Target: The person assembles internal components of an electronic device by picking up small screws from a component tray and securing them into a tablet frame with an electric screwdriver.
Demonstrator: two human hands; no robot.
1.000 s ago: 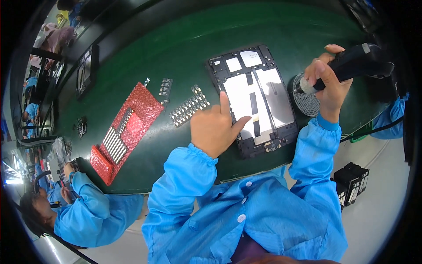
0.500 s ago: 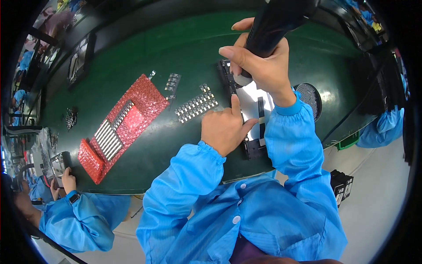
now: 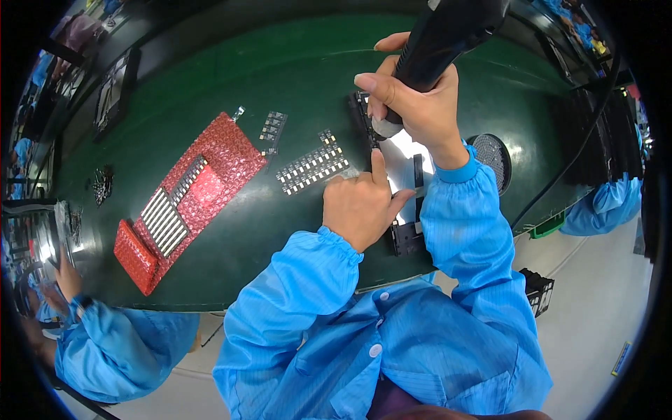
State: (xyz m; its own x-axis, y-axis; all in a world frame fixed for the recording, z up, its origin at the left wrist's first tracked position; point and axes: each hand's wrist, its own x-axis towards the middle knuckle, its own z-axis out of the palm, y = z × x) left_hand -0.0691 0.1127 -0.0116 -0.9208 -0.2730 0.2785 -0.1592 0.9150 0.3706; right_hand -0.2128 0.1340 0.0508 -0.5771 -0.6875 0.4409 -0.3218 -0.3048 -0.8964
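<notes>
My right hand (image 3: 420,105) is wrapped round a thick black electric screwdriver (image 3: 444,45), its ribbed grip slanting down to a pale grey rounded end. That end sits over the upper left part of a flat dark-framed assembly (image 3: 404,241) with a bright white panel (image 3: 402,148); the exact tip is hard to make out. My left hand (image 3: 357,203) rests at the assembly's left side, index finger stretched to the frame and thumb spread over the panel. Its other fingers curl under, and I see nothing held in it. My right forearm hides part of the assembly's right side.
Left of my hands lie rows of small dark parts (image 3: 311,168) and a smaller group (image 3: 273,127). Beyond is red bubble wrap (image 3: 231,150) bearing metallic strips (image 3: 164,220). A round dark dish (image 3: 492,162) stands right. A co-worker's hand (image 3: 68,276) is far left.
The whole view has shifted slightly. My hands keep nearly the same places on the assembly, the right still gripping the screwdriver. The co-worker's hand has moved left.
</notes>
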